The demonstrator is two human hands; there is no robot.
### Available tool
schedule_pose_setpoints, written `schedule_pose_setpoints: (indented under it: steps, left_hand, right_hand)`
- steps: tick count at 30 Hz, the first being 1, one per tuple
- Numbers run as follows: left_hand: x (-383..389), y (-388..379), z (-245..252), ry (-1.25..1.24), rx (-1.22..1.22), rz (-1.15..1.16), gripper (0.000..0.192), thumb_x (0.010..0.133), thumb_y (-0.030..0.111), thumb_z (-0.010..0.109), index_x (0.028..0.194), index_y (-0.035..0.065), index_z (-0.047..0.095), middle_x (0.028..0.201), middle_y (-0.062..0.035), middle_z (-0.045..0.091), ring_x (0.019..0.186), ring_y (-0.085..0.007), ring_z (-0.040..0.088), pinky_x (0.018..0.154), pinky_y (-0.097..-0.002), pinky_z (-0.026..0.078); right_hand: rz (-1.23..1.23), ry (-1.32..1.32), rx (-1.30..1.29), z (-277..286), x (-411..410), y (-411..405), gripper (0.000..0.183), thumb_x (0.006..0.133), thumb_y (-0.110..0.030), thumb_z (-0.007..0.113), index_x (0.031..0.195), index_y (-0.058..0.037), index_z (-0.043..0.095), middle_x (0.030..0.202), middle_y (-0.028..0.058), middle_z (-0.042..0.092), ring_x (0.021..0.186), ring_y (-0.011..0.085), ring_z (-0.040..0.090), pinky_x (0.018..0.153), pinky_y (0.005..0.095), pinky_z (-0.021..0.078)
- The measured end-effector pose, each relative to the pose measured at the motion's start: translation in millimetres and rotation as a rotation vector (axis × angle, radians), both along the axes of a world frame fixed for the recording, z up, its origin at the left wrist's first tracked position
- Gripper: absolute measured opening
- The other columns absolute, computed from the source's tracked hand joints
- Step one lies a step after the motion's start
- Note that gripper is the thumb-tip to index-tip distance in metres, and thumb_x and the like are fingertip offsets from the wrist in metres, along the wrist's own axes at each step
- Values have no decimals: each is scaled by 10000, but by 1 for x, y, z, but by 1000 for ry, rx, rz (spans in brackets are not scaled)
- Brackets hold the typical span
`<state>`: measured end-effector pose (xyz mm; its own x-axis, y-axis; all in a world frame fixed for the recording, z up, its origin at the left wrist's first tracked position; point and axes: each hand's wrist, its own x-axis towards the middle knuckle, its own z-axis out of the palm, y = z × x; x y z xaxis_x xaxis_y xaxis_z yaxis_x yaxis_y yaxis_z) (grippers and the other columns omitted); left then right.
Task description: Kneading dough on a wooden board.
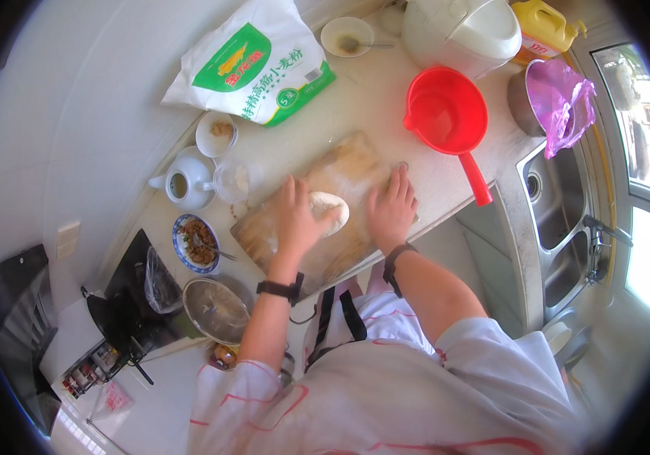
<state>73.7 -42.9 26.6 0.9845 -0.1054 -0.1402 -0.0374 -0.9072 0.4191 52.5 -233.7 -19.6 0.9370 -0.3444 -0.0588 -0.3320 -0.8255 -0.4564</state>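
Observation:
A floured wooden cutting board (353, 165) lies at a slant across the counter before me. On its middle sits a rounded lump of pale dough (333, 219). My left hand (296, 219) cups the dough from the left, its thumb across the front of the lump. The dough's left side is hidden behind that hand. At the board's right edge rests my right hand (390, 213), fingers stretched forward and nothing held in it. Both wrists wear dark bands.
Left of the board stand a metal basin (217, 310), a plate of minced filling (195, 242), a white teapot (180, 185), a clear cup (231, 181) and a small bowl (211, 139). Beyond lies a flour bag (268, 62). A red ladle (447, 114) is at right, near the sink (555, 199).

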Motion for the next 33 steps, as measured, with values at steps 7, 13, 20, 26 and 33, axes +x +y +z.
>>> schedule_pose_setpoints:
  steps: [7, 13, 20, 26, 33]
  left_hand:
    - [-60, -13, -11, -136, -35, -37, 726, 839, 210, 768, 1436, -44, 442, 1476, -264, 450, 1364, -379, 457, 1141, -462, 362]
    - [-68, -28, -7, -368, 152, -128, 470, 942, 253, 640, 1297, -51, 594, 1312, -248, 604, 1235, -355, 584, 1050, -426, 466]
    - [5, -27, -12, -77, -19, -6, 286, 940, 271, 621, 845, 3, 651, 771, -166, 627, 749, -359, 596, 683, -454, 479]
    - [9, -42, -29, -175, -16, 53, 245, 925, 243, 553, 1033, 27, 596, 929, -153, 607, 932, -369, 561, 818, -492, 421]
    - [20, -40, -32, -277, 122, -43, 558, 854, 306, 460, 1347, 52, 517, 1344, -202, 500, 1253, -394, 451, 1060, -544, 320]
  right_hand:
    - [1, -37, 0, 4, 2, -3, 658, 890, -322, 584, 1435, -14, 381, 1564, 164, 339, 1368, 353, 387, 1061, 499, 342]
    - [-8, 5, 6, 2, 2, -3, 667, 887, -318, 587, 1443, -17, 374, 1561, 165, 342, 1365, 353, 389, 1061, 503, 341]
    - [-16, -29, -3, -1, 1, -4, 676, 880, -323, 592, 1445, -20, 376, 1560, 159, 348, 1364, 345, 396, 1054, 498, 352]
    - [-20, 9, -15, 2, 3, -3, 659, 871, -332, 594, 1420, -18, 406, 1561, 152, 354, 1360, 338, 406, 1050, 490, 357]
    - [3, 91, -42, 7, 7, -3, 697, 860, -322, 591, 1441, 3, 383, 1562, 165, 346, 1364, 349, 399, 1056, 485, 347]
